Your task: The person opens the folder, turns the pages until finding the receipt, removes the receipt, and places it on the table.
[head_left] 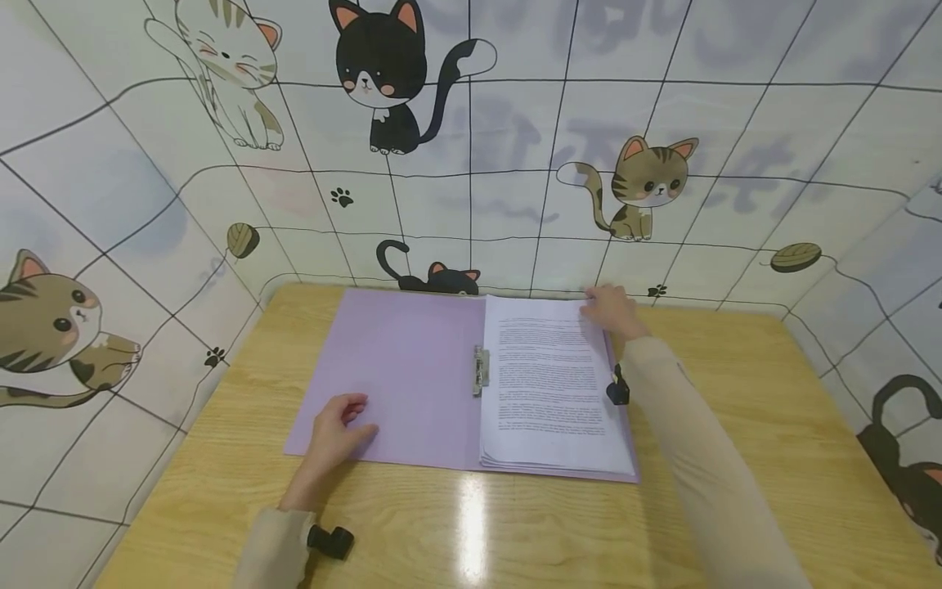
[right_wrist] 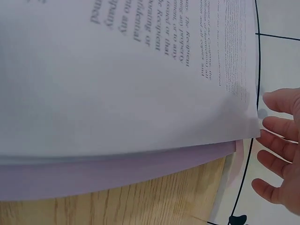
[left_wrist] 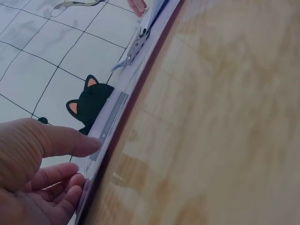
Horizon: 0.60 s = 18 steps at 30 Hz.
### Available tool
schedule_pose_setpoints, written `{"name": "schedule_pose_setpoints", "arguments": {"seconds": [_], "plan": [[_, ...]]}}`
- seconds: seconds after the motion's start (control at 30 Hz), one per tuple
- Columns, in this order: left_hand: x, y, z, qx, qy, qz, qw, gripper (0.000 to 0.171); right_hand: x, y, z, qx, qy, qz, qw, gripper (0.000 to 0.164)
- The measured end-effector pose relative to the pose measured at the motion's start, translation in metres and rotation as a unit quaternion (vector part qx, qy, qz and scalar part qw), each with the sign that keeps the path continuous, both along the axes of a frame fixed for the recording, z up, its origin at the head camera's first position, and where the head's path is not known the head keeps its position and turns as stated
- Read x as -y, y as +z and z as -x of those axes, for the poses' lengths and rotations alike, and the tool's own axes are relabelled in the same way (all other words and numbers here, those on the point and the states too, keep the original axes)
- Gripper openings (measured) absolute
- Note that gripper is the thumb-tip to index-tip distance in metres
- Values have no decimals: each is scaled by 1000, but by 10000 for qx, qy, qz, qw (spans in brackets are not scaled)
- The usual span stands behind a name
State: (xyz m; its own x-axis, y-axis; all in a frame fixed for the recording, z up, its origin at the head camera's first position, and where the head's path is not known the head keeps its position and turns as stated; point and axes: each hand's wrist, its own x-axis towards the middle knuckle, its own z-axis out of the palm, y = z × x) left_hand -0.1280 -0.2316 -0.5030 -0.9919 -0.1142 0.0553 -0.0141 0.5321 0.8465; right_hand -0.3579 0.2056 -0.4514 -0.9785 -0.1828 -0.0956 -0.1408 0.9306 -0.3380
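Observation:
A purple folder [head_left: 405, 376] lies opened flat, with a metal clip [head_left: 481, 372] at its fold. On its right half rests a stack of printed sheets [head_left: 552, 380]. Near the lower left corner of the folder is my left hand [head_left: 334, 433], its fingers loosely bent and nothing between them. At the far right corner of the sheets, my right hand [head_left: 616, 312] has its fingers spread in the right wrist view, fingertips right at the paper's corner [right_wrist: 251, 129]. In the left wrist view the clip [left_wrist: 137, 46] stands up beyond my left thumb [left_wrist: 79, 142].
The folder lies on a light wooden table [head_left: 412, 523]. Behind it and at both sides rise white sheets [head_left: 508, 131] printed with cats and grid lines, meeting the table's far edge. A black wrist device [head_left: 331, 541] sits on the left wrist, another [head_left: 618, 388] on the right.

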Motion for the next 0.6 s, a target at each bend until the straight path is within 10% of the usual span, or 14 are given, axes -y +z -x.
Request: {"name": "schedule_pose_setpoints", "arguments": {"seconds": [0.6], "plan": [[-5,2,0,33,70,272,9996,48,-3,3,-1,-553,-143,566,9968,31]]}}
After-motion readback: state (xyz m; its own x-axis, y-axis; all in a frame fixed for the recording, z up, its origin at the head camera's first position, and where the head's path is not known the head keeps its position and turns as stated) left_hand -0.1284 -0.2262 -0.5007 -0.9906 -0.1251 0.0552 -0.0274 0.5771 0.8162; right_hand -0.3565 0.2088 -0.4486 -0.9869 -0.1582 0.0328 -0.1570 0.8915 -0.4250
